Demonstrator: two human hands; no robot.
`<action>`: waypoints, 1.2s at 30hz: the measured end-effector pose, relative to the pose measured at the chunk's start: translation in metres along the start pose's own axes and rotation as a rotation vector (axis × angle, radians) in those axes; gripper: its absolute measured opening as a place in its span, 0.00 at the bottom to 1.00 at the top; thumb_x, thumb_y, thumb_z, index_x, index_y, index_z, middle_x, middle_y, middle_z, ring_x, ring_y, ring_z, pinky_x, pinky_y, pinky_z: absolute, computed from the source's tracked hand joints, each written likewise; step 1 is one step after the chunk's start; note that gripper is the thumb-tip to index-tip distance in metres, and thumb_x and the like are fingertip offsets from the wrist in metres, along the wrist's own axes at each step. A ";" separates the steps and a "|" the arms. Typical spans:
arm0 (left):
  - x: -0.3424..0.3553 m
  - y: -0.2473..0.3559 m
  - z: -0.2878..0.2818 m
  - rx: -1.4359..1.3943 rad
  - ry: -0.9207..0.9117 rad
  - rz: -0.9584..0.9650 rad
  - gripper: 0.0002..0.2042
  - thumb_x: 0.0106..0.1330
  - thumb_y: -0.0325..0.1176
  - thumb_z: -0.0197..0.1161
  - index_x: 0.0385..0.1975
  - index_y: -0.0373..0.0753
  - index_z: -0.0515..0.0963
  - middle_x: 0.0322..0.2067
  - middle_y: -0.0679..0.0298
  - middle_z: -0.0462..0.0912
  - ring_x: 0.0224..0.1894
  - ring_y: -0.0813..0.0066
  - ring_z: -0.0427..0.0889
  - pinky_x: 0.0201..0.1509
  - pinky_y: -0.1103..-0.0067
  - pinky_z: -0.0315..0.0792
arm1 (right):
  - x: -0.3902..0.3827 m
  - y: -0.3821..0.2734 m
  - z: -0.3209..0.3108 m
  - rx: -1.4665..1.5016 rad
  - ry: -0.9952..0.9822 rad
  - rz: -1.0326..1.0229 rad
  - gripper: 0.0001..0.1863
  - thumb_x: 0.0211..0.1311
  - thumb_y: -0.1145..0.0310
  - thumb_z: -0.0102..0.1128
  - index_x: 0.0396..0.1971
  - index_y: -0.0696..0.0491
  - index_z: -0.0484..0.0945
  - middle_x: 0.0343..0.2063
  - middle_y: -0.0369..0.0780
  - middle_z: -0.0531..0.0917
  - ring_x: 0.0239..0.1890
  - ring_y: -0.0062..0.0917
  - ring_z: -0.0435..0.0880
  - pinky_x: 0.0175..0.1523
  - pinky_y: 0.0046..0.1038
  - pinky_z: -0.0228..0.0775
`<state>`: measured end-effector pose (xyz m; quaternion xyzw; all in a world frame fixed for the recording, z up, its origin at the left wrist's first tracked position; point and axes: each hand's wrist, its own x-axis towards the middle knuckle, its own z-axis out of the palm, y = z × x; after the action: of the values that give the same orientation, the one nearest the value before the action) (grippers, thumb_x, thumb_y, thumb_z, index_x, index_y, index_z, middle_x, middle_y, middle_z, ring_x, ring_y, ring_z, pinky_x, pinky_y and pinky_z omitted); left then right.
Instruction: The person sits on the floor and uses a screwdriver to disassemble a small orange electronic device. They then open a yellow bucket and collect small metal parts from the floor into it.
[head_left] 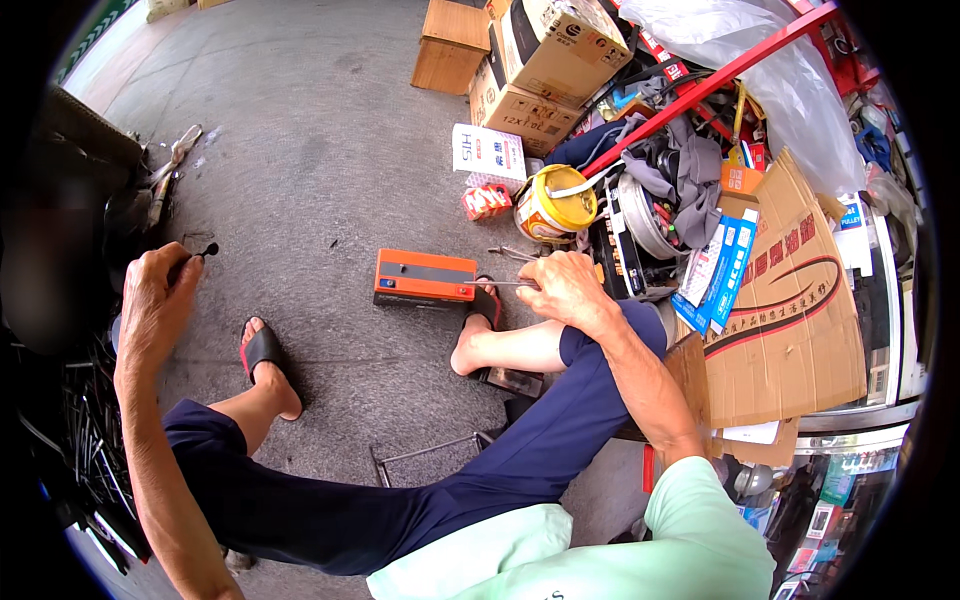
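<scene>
Orange and grey top the battery (425, 268), which stands on the bare floor (320, 180) between the person's feet in the head view, close beside the right sandal (487, 304). Right hand (566, 287): its fingers are closed around a thin metal tool (505, 283) that points left, its tip at the right end of the battery's top. Whether the tip touches, I cannot tell. Left hand (156, 300): it is raised well to the left, apart from the battery, the fingers pinched on a small dark piece (211, 248) with a rounded end; the rest of that piece is hidden.

Far right of the battery stand a yellow tub (556, 208) and a white box (490, 150); a large cardboard sheet (785, 330) leans to the right of the right arm.

Neither hand steadies the battery, so a hard sideways push of the tool could shift or tilt it toward the exposed toes. A poor angle might let the tip skid off. Bare metal laid across both terminals could short them and spark. A loosened pinch would likely drop the dark piece on the floor.
</scene>
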<state>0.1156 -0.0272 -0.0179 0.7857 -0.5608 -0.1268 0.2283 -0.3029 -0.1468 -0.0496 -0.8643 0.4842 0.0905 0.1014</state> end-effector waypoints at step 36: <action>0.005 -0.025 0.011 -0.064 -0.121 -0.134 0.11 0.62 0.33 0.59 0.31 0.29 0.75 0.18 0.64 0.66 0.20 0.80 0.63 0.23 0.78 0.58 | -0.017 0.031 0.027 0.204 0.085 0.082 0.13 0.46 0.61 0.55 0.20 0.54 0.82 0.17 0.50 0.78 0.25 0.43 0.80 0.33 0.41 0.69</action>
<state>0.1328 -0.0281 -0.0399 0.8047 -0.5154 -0.2071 0.2099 -0.3397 -0.1421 -0.0741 -0.8320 0.5298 0.0078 0.1643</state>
